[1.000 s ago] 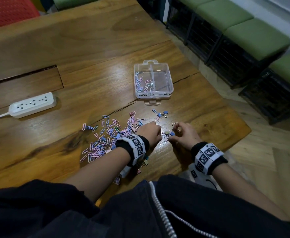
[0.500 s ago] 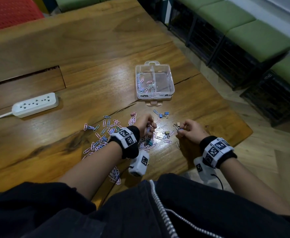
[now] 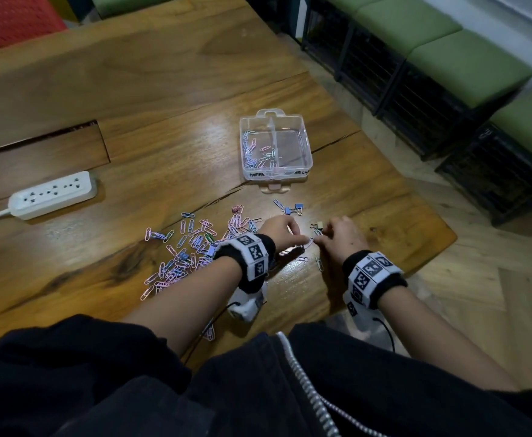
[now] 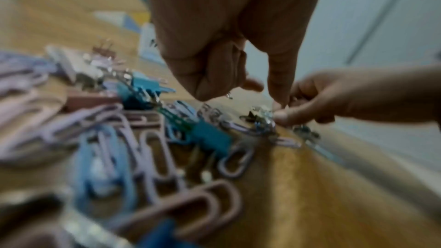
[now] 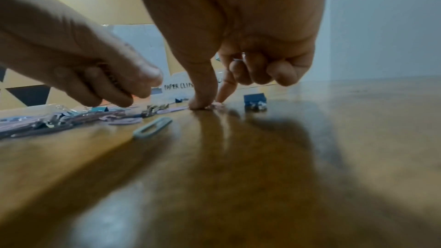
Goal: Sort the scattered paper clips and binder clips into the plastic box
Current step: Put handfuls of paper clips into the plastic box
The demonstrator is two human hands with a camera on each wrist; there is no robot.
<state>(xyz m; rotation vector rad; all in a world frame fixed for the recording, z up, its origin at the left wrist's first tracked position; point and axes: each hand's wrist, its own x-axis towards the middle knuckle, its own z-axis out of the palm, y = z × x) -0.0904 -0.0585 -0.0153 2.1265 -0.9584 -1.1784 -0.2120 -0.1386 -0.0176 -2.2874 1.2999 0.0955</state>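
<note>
Plastic box: clear plastic box [image 3: 305, 152] on the table, far of both hands, lid off or open toward the near side, with 2 compartments split by 1 divider.
Box writing: handwritten black labels on the near wall; the left one reads "PAPER CLIPS" in the right wrist view, the right one is cut off and only partly legible.
Box contents: pink and blue paper clips in the left compartment; too tangled to count.
Paper clips: loose pile of paper clips [image 3: 182, 250] spread left of the left hand, pink, blue and at least 1 green; too many to count. 1 pale blue clip [image 5: 152, 128] lies alone, near of the right hand.
Binder clips: 2 blue binder clips [image 3: 293, 210] lie together between the box and the hands; a few more, teal and pink, sit blurred in the pile in the left wrist view.
Left hand: left hand [image 3: 282, 230] low over the clips, fingers curled and thumb and forefinger pinched; something small and metallic shows at the fingertips, what it is I cannot tell.
Right hand: right hand [image 3: 341, 236] just right of it, thumb and forefinger tips pressed on the table around a small pink clip, other fingers curled in.
Table: wooden table [image 3: 163, 89], glossy.
Power strip: 1 white power strip [image 3: 53, 193] at the far left, well apart from the clips.
Benches: green cushioned benches [image 3: 463, 64] to the right.
</note>
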